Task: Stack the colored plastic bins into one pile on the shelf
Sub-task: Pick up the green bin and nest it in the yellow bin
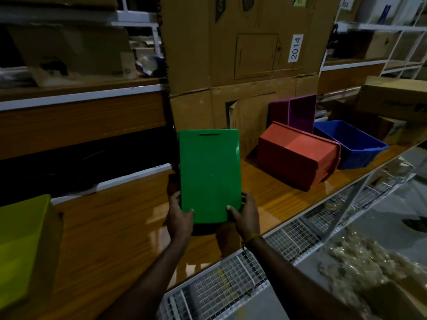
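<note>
Green bin (209, 175) front and centre, turned so its flat underside faces the camera, held up above the wooden shelf (120, 232) with its long side running upward. Both hands have it by the near end. The left hand (179, 218) clasps the lower left corner, thumb pressed flat on the underside, the other fingers wrapped out of sight round the edge. The right hand (246, 215) takes the lower right corner the same way, thumb on the green face, fingers curled behind. A yellow thread band (250, 236) sits on the right wrist.

Out to the right now: a red bin (298, 155) lies upside down on the shelf, base up. Just behind it a purple bin (300, 112) stands on its side, its opening towards the camera, leaning near the big cardboard box (242, 54) that carries a label reading 2014. Beside the red one, touching or very nearly, a blue bin (353, 144) sits open side up, tilted, at the shelf's front edge. So three bins clustered at the right, none nested.

Far left, well apart from all that, a yellow-green bin (25, 248) rests on the shelf, partly cut off by the frame. Below the shelf edge, white wire mesh (231, 280) shows.
</note>
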### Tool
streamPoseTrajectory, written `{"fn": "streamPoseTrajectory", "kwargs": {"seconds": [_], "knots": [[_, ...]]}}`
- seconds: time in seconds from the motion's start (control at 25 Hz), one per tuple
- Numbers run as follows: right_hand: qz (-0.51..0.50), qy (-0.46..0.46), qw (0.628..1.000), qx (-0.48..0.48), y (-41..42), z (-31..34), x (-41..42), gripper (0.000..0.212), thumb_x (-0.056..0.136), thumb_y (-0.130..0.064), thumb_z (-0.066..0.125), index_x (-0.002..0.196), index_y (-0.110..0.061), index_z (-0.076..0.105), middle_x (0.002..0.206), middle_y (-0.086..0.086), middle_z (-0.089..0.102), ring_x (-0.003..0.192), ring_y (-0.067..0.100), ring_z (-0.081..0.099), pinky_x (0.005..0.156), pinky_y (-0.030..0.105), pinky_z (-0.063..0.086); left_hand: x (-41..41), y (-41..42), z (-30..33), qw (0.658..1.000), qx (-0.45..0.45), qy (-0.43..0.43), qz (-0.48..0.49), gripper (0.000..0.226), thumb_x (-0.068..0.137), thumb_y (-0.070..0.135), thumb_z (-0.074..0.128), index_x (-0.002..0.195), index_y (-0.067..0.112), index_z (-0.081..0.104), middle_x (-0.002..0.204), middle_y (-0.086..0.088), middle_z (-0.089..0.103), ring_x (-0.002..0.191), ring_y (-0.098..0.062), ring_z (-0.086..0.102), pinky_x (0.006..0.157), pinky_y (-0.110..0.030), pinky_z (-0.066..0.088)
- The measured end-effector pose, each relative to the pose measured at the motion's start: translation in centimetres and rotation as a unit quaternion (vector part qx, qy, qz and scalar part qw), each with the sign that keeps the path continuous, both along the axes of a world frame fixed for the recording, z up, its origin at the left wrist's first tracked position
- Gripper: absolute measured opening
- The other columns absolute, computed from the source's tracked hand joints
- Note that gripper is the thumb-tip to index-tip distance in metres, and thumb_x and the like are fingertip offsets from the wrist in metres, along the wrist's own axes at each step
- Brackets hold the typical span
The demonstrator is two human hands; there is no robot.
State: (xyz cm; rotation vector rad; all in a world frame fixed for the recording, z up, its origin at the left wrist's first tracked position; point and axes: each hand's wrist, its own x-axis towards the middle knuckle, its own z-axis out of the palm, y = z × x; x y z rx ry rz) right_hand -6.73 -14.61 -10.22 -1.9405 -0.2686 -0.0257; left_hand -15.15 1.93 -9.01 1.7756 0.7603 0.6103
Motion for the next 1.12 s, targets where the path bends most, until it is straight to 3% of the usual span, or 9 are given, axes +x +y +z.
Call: {"fn": "streamPoseTrajectory", "kwargs": {"seconds": [0.24, 0.36, 0.44, 0.56, 0.72, 0.8, 0.92, 1.0, 1.12], "knots": [[-0.014, -0.004, 1.0, 0.012, -1.0, -1.9, -0.5, 0.046, 0.09, -0.015, 0.067, 0.126, -0.029, 0.043, 0.131, 0.003, 0.06, 0.117, 0.023, 0.06, 0.089, 0.048, 0.058, -1.5, -1.7, 2.6, 0.993, -0.05, -0.1, 0.021, 0.039, 0.098, 0.034, 0.054, 0.131, 0.015, 0.047, 0.121, -0.006, 0.061, 0.094, -0.019, 0.058, 0.062, -0.023, 0.046], [-0.041, -0.001, 0.993, 0.11, -1.5, -0.6, -0.8, 0.017, 0.1, -0.035, 0.048, 0.115, -0.033, 0.056, 0.12, 0.001, 0.064, 0.114, 0.024, 0.061, 0.089, 0.043, 0.054, -1.4, -1.6, 5.0, 0.987, -0.005, -0.153, 0.057, 0.05, 0.097, 0.061, 0.032, 0.129, 0.025, 0.048, 0.105, -0.008, 0.064, 0.081, -0.026, 0.058, 0.055, -0.027, 0.037], [-0.062, 0.009, 0.972, 0.228, -1.2, 2.5, -0.8, 0.038, 0.096, -0.052, 0.039, 0.11, -0.029, 0.066, 0.114, 0.0, 0.07, 0.11, 0.019, 0.064, 0.087, 0.036, 0.054, -0.7, -1.1, 6.4, 0.98, 0.01, -0.19, 0.064, 0.057, 0.092, 0.07, 0.026, 0.12, 0.029, 0.052, 0.093, -0.006, 0.064, 0.075, -0.029, 0.06, 0.055, -0.039, 0.042], [-0.056, 0.004, 0.956, 0.288, 0.0, 6.9, -1.4, 0.054, 0.092, -0.06, 0.04, 0.113, -0.018, 0.069, 0.108, 0.0, 0.073, 0.101, 0.013, 0.069, 0.078, 0.028, 0.057, -1.5, 0.1, 8.0, 0.982, 0.031, -0.175, 0.059, 0.04, 0.098, 0.051, 0.044, 0.119, 0.02, 0.056, 0.096, 0.0, 0.066, 0.081, -0.025, 0.067, 0.057, -0.037, 0.051], [-0.017, -0.018, 0.966, 0.256, 0.3, 7.9, -2.0, 0.059, 0.083, -0.051, 0.06, 0.13, -0.015, 0.06, 0.122, 0.006, 0.068, 0.111, 0.021, 0.066, 0.091, 0.04, 0.057, -3.1, 1.4, 8.4, 0.986, 0.052, -0.159, 0.025, 0.033, 0.099, 0.025, 0.055, 0.128, 0.012, 0.053, 0.109, 0.002, 0.063, 0.087, -0.014, 0.066, 0.059, -0.024, 0.057], [-0.004, -0.026, 0.97, 0.242, 0.3, 7.5, -2.6, 0.061, 0.083, -0.043, 0.063, 0.14, -0.024, 0.05, 0.129, 0.007, 0.063, 0.116, 0.021, 0.063, 0.092, 0.041, 0.056, -3.6, 2.2, 8.1, 0.986, 0.043, -0.158, 0.018, 0.033, 0.098, 0.018, 0.056, 0.13, 0.011, 0.051, 0.114, 0.003, 0.062, 0.087, -0.01, 0.064, 0.057, -0.017, 0.054], [0.003, -0.045, 0.978, 0.203, 0.7, 7.2, -4.0, 0.071, 0.086, -0.026, 0.059, 0.148, -0.043, 0.03, 0.135, 0.007, 0.056, 0.12, 0.019, 0.059, 0.089, 0.04, 0.056, -4.4, 2.9, 6.7, 0.992, 0.025, -0.126, 0.005, 0.038, 0.095, 0.009, 0.059, 0.132, 0.013, 0.05, 0.122, -0.001, 0.063, 0.1, -0.019, 0.065, 0.07, -0.034, 0.06], [0.009, -0.052, 0.981, 0.185, 0.9, 6.3, -4.9, 0.073, 0.089, -0.015, 0.055, 0.148, -0.048, 0.027, 0.135, 0.004, 0.055, 0.121, 0.015, 0.057, 0.088, 0.039, 0.056, -4.9, 3.1, 5.4, 0.995, 0.015, -0.095, 0.012, 0.036, 0.093, 0.008, 0.061, 0.128, 0.012, 0.051, 0.123, -0.009, 0.065, 0.101, -0.023, 0.066, 0.074, -0.04, 0.06], [0.018, -0.022, 0.976, 0.218, 1.0, 4.9, -5.7, 0.056, 0.095, -0.015, 0.044, 0.14, -0.048, 0.044, 0.137, 0.001, 0.056, 0.12, 0.013, 0.058, 0.088, 0.039, 0.056, -5.5, 3.4, 4.7, 0.997, -0.017, -0.071, 0.015, 0.033, 0.098, 0.03, 0.056, 0.124, 0.011, 0.053, 0.11, -0.011, 0.067, 0.086, -0.024, 0.066, 0.062, -0.033, 0.054]]}}
